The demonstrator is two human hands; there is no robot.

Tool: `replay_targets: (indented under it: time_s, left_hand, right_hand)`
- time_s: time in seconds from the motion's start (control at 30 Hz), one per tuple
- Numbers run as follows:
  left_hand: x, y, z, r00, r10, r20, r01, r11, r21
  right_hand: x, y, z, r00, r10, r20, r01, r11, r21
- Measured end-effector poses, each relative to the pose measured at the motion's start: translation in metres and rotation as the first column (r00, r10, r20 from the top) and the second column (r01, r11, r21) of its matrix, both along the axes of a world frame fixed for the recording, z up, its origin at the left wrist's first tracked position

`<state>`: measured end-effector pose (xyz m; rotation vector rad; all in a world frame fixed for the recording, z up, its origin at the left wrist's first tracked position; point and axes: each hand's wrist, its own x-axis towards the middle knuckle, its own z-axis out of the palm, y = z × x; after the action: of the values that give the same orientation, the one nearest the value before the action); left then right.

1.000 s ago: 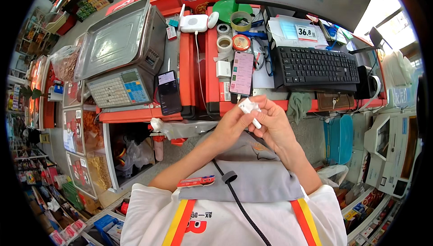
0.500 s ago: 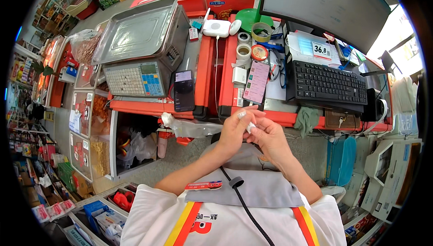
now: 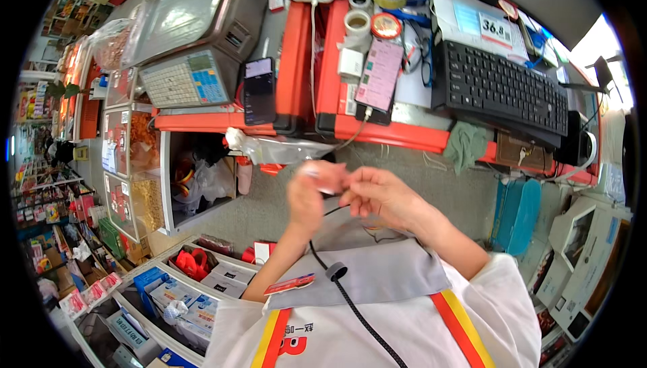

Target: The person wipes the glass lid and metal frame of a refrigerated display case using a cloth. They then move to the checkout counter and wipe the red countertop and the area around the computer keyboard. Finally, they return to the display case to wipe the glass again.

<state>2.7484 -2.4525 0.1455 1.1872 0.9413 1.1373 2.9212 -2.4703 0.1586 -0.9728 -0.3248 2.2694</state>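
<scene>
In front of my apron [image 3: 371, 270], below the counter's edge, both hands are raised close together. Motion smears my left hand [image 3: 306, 196]; its fingers are curled, with a small blurred white thing [image 3: 314, 174] showing at them. Beside it, my right hand [image 3: 383, 196] is closed, thumb and fingertips pressed together and pointing at the left hand. Whatever those fingertips hold is hidden. A black cord [image 3: 357, 304] with a toggle runs down the apron and passes up between my hands.
On the red-edged counter [image 3: 404, 135] are a scale [image 3: 185, 78], a dark phone [image 3: 259, 95], a pink-screened phone [image 3: 379, 75] on a cable, tape rolls [image 3: 357, 23] and a keyboard [image 3: 502, 92]. A green cloth [image 3: 465, 145] hangs at the edge. Left stands an open drawer [image 3: 202, 179]; boxes fill bins [image 3: 182, 300] below.
My hands have drawn apart and toward my body, the left one leftward. The view has tilted down, so the counter sits higher and more of the bins shows.
</scene>
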Motion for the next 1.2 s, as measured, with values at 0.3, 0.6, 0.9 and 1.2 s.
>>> replay_targets:
  time_s: [0.3, 0.6, 0.9, 1.2]
  left_hand:
    - [-0.078, -0.023, 0.0, 0.918, 0.36, 0.166, -0.279, 0.884, -0.375]
    - [-0.096, -0.006, 0.016, 0.959, 0.159, 0.233, -0.047, 0.904, -0.424]
    - [-0.208, -0.025, 0.007, 0.95, 0.216, 0.225, -0.089, 0.879, -0.469]
    - [-0.322, -0.05, 0.003, 0.919, 0.309, 0.246, -0.18, 0.881, -0.437]
  right_hand:
    - [0.144, -0.046, -0.063, -0.454, -0.516, 0.726, -0.405, 0.846, 0.348]
    - [0.077, -0.016, -0.119, -0.543, -0.493, 0.679, -0.467, 0.85, 0.243]
    - [0.0, -0.031, -0.068, 0.003, -0.409, 0.912, -0.188, 0.896, 0.402]
    - [-0.185, -0.012, -0.027, 0.805, -0.318, 0.502, 0.092, 0.901, 0.424]
